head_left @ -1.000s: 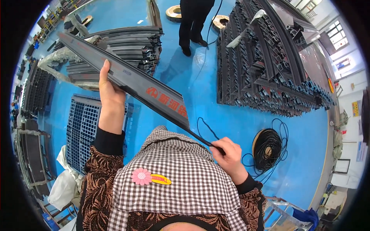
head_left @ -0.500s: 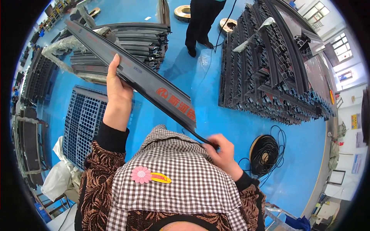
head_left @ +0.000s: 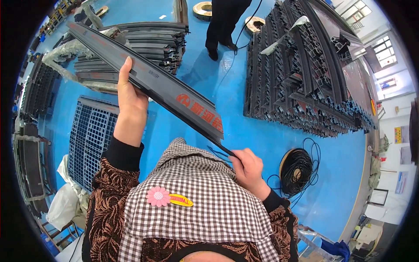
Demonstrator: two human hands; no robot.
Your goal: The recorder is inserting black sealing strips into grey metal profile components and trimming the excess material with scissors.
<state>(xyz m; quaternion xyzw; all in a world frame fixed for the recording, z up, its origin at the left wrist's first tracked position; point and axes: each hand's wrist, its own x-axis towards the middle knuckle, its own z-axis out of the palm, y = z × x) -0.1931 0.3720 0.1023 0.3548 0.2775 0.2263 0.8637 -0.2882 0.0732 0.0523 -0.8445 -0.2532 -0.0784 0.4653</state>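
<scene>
Long grey profile (head_left: 153,81) runs 10-to-4 o'clock, far end up at 10. Left hand (head_left: 132,99) has a grip on it, right hand (head_left: 248,167) pinches the black strip (head_left: 225,149) at 4.

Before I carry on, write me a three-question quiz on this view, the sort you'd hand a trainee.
1. What does the right hand pinch just beyond the end of the long grey profile?
2. True or false: the left hand grips that profile.
3. Fill in the blank: the coil of black cord lies on the person's ____ side.

Key:
1. A thin black strip.
2. True; its thumb rests on the upper face.
3. Right.
</scene>
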